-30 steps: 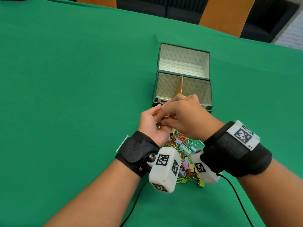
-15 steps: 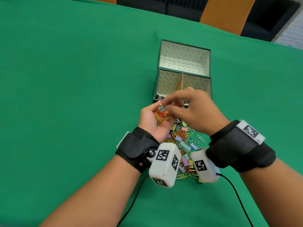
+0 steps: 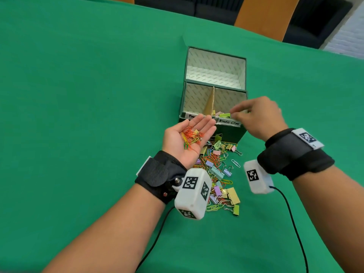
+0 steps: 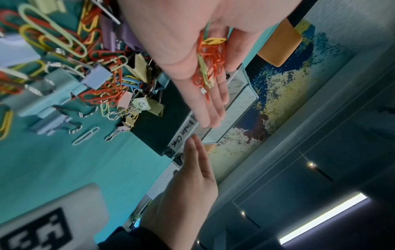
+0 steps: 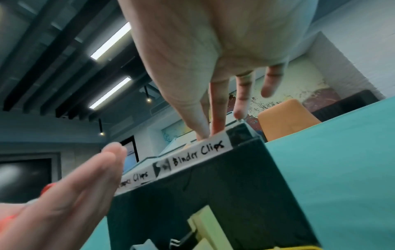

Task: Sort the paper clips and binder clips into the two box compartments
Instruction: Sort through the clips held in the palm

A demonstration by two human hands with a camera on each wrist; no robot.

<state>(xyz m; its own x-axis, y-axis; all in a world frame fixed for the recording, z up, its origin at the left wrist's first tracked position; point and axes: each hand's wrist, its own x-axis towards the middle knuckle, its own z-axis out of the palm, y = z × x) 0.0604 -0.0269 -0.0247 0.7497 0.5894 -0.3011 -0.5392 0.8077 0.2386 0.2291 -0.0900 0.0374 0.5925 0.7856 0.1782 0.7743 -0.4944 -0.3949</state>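
Note:
My left hand [image 3: 198, 126] lies palm up and flat just in front of the box, carrying a small heap of orange and yellow paper clips [image 3: 190, 137] with a small yellow binder clip among them. The same heap shows in the left wrist view [image 4: 210, 55]. My right hand [image 3: 234, 114] pinches a green binder clip [image 3: 224, 115] over the right compartment, labelled "Binder Clips" [image 3: 229, 122]. The dark green box [image 3: 230, 133] is split by a cardboard divider [image 3: 209, 103]. In the right wrist view my thumb and forefinger dip behind the label [image 5: 198, 152], hiding the clip.
A mixed pile of coloured paper clips and binder clips [image 3: 218, 168] lies on the green cloth between my wrists. The box's open lid [image 3: 214, 67] stands behind the compartments. Orange chairs [image 3: 266, 14] line the table's far edge. Camera cables trail toward me.
My hands were together over the pile. The left palm has opened flat with its paper clips, and the right hand has carried a green binder clip right and forward over the box.

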